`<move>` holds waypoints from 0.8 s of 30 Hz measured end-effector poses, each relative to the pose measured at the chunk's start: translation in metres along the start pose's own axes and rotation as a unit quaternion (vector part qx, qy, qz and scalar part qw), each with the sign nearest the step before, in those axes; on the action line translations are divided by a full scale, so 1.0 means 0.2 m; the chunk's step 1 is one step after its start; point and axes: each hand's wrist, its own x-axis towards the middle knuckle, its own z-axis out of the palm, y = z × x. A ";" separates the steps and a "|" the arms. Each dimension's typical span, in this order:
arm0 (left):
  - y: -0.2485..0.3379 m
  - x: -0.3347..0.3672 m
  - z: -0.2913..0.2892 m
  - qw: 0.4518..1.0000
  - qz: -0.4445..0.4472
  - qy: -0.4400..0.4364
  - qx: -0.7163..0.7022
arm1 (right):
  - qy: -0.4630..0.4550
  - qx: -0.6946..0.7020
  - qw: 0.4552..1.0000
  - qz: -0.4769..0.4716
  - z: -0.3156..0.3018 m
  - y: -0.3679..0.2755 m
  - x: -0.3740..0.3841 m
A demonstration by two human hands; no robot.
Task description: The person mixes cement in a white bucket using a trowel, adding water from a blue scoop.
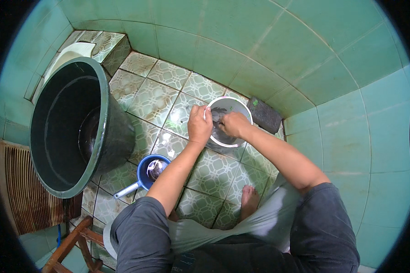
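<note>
Pinches the near-left rim of the white bucket (238,103) with the left hand (199,125), thumb over the edge. Reaches down into it with the right hand (232,125), fingers curled; cannot tell whether around anything. Has the bucket on the patterned tile floor (209,175), close beside a dark grey block (265,116). Shows a blue dipper (142,175) near the left forearm, and farther left, a large dark green tub (118,132).
</note>
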 end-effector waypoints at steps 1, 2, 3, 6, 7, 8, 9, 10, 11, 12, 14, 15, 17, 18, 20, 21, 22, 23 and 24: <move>0.00 0.00 0.00 1.000 -0.004 -0.005 -0.007 | -0.008 -0.002 1.000 0.007 -0.02 0.02 -0.01; 0.00 0.00 -0.01 1.000 -0.005 -0.001 -0.006 | -0.016 -0.005 1.000 0.013 -0.04 0.03 -0.02; 0.01 0.00 0.00 1.000 -0.003 -0.004 -0.007 | -0.016 -0.007 1.000 0.012 -0.07 0.08 -0.04; 0.01 -0.01 -0.01 1.000 -0.003 -0.006 -0.005 | -0.011 -0.007 0.998 0.062 -0.08 0.14 -0.04; 0.00 -0.01 -0.01 1.000 -0.001 -0.005 -0.005 | -0.004 -0.014 0.997 0.078 -0.07 0.13 -0.03; 0.00 -0.01 -0.01 1.000 -0.002 -0.005 -0.004 | 0.003 -0.021 0.995 0.095 -0.06 0.13 -0.03; 0.00 -0.01 -0.01 1.000 0.000 -0.006 -0.002 | 0.010 -0.027 0.993 0.113 -0.05 0.13 -0.02; 0.01 -0.01 -0.01 1.000 0.002 -0.007 -0.001 | 0.010 -0.027 0.993 0.114 -0.04 0.13 -0.01; 0.01 -0.01 -0.01 1.000 0.002 -0.009 -0.001 | 0.021 -0.013 0.992 0.121 -0.03 0.12 0.00; 0.01 0.00 -0.01 1.000 0.010 -0.007 -0.011 | 0.032 0.000 0.991 0.126 -0.03 0.11 0.01; 0.01 -0.01 0.00 1.000 0.017 -0.005 -0.021 | 0.022 -0.005 0.994 0.103 -0.03 0.09 0.03; 0.00 -0.01 0.00 1.000 0.018 0.002 -0.017 | 0.012 -0.009 0.997 0.078 -0.04 0.07 0.04; -0.01 -0.01 -0.01 1.000 0.018 0.011 -0.011 | 0.025 -0.007 0.999 0.047 -0.06 0.06 0.03; -0.01 0.00 0.00 1.000 0.021 0.010 -0.010 | 0.036 -0.005 0.999 0.024 -0.06 0.07 0.01; 0.00 -0.01 0.00 1.000 0.024 0.009 -0.011 | 0.038 0.005 0.999 -0.023 -0.02 0.09 0.04; -0.01 -0.01 0.01 1.000 0.017 0.006 -0.016 | 0.040 0.013 0.996 -0.073 -0.01 0.11 0.06; 0.00 -0.01 0.01 1.000 0.012 0.002 -0.020 | 0.055 0.014 0.994 -0.093 0.04 0.09 0.06; 0.00 0.00 0.02 1.000 0.013 0.005 -0.022 | 0.056 0.010 0.994 -0.093 0.05 0.10 0.06; 0.00 0.00 0.01 1.000 0.011 0.006 -0.022 | 0.045 -0.021 0.993 -0.111 0.05 0.09 0.06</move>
